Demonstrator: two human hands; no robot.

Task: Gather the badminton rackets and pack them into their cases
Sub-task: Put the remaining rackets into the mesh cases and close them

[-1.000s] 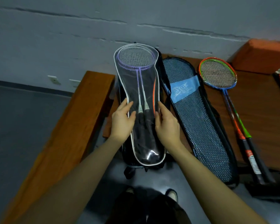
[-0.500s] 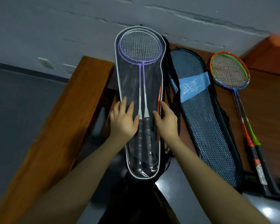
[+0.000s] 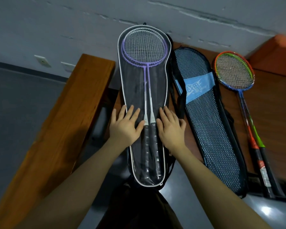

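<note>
A clear case (image 3: pixel 155 90) with white piping lies flat, its long axis running from the wall toward the person, wide end at the wall. Inside it sit two purple rackets (image 3: pixel 145 52), stacked, heads at the wall end and black grips toward the person, shafts parallel to the case's length.

The left hand (image 3: pixel 125 127) rests palm-down on the case's left half beside the racket shafts, fingers straight and spread, gripping nothing. The right hand (image 3: pixel 171 128) lies on the right half, index finger stretched forward, the other fingers loosely bent over the case's right edge; it holds nothing that can be seen.

Just to the right lies a mesh case (image 3: pixel 210 129) with a blue label, aligned the same way, slightly angled. Beyond it, two more rackets (image 3: pixel 234 71) lie together on the wooden table (image 3: pixel 271 103), heads toward the wall, handles toward the person. A wooden bench (image 3: pixel 59 123) runs along the left.
</note>
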